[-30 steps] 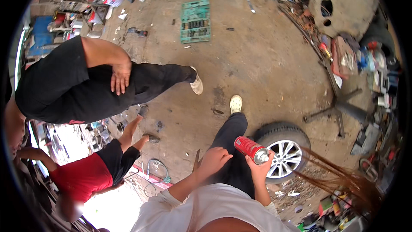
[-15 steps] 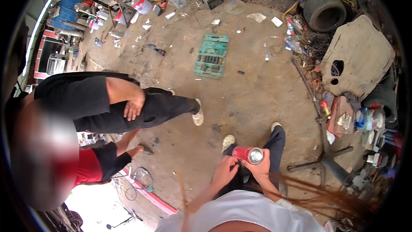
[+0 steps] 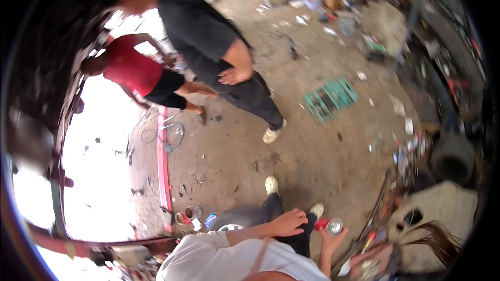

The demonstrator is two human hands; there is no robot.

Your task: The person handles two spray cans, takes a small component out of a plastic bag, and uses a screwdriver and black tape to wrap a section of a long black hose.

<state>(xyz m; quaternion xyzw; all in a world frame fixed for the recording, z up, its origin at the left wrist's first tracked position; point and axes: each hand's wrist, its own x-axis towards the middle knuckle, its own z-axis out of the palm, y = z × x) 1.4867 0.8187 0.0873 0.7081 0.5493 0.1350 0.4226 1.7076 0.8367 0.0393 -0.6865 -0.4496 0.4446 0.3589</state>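
Note:
A red spray can (image 3: 322,224) with a silver metal top tilts toward me, and my right hand (image 3: 332,238) is wrapped round it. My left hand (image 3: 290,222) rests just left of the can, above my dark trouser leg, apart from the can. Its fingers look loosely bent and spread, with nothing visible in them. Beneath the hands are my legs and pale shoes (image 3: 271,184).
Two people, one in black (image 3: 203,31) and one in red (image 3: 134,67), stand ahead left. A green tool case (image 3: 332,99) lies open on the floor. Right are a tyre (image 3: 452,157) and a beige panel (image 3: 442,211); left, a red floor strip (image 3: 163,171) and a wheel (image 3: 237,218).
My view has swung left, so the people and tool case appear farther right. My left hand has come away from the can. The right hand still holds it.

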